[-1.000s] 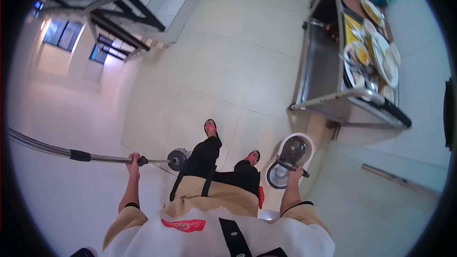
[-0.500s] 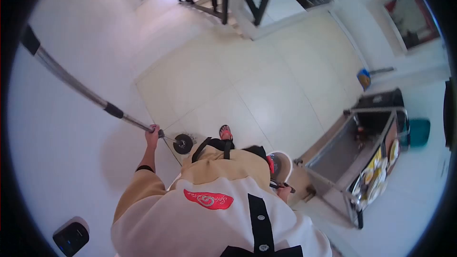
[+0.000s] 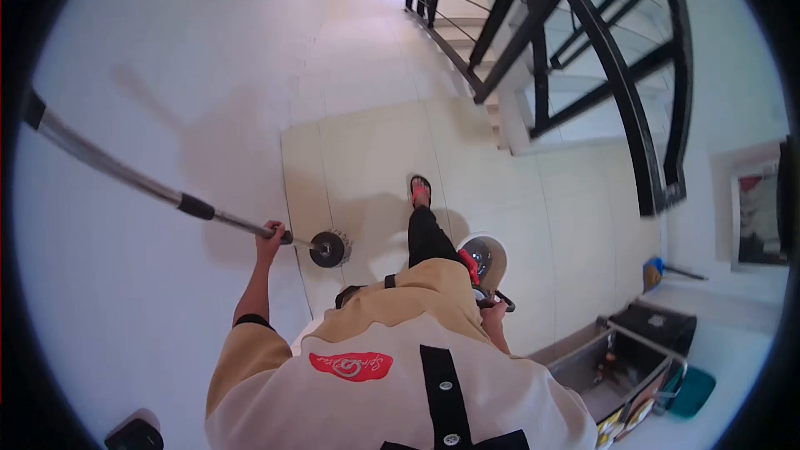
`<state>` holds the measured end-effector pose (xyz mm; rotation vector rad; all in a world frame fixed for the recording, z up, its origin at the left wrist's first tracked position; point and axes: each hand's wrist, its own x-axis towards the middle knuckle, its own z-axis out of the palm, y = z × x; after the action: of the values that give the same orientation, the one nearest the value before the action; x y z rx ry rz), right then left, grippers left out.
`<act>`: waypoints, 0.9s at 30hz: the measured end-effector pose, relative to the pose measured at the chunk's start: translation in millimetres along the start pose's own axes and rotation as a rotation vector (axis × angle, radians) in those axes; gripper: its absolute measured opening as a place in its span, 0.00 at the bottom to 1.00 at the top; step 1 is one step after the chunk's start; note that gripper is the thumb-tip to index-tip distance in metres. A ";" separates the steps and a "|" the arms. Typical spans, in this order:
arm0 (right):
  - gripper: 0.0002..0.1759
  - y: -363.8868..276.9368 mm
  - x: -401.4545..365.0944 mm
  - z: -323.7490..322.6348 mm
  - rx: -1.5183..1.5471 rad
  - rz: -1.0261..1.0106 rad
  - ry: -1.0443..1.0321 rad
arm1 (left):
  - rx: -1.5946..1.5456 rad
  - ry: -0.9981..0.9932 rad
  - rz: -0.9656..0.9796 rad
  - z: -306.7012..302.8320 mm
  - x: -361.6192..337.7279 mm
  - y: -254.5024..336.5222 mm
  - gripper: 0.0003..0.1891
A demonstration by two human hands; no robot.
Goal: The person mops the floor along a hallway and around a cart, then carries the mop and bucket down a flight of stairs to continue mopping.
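Observation:
My left hand is closed round the lower metal pole of a mop. The pole slants up to the far left, and its round black mop head with a pale fringe hangs over the tiles by the left wall. Beside my right hip, my right hand grips the dark handle of a white-rimmed bucket. Red cloth or plastic shows at the bucket's near side. My body hides part of the bucket.
Black stair railings rise ahead to the right, beside steps. A metal cart stands at lower right with a black bag and teal bin. A blue dustpan-like item leans near the right wall. The white wall runs along my left.
I have stepped forward with the mop and bucket in my hands. The railing looms nearer on the right, and the cart has slid down toward the lower edge of view.

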<state>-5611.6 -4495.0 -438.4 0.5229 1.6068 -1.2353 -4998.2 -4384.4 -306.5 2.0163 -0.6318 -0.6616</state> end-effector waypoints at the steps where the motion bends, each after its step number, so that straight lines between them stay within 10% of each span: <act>1: 0.21 -5.9 17.7 26.1 -0.061 0.015 -0.021 | -0.012 0.040 -0.036 -0.3 -0.3 -2.2 0.08; 14: 0.14 -19.2 31.3 382.8 -0.565 -0.168 -0.288 | -0.247 0.358 -0.241 45.4 22.4 31.2 0.05; 27: 0.17 37.0 -113.7 645.1 -0.838 -0.244 -0.392 | -0.255 0.396 -0.268 10.8 94.0 32.8 0.04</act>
<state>-5249.3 -5033.0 -339.9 -0.4277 1.6869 -0.6619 -4942.9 -4467.8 -302.5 1.9295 -0.0398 -0.4488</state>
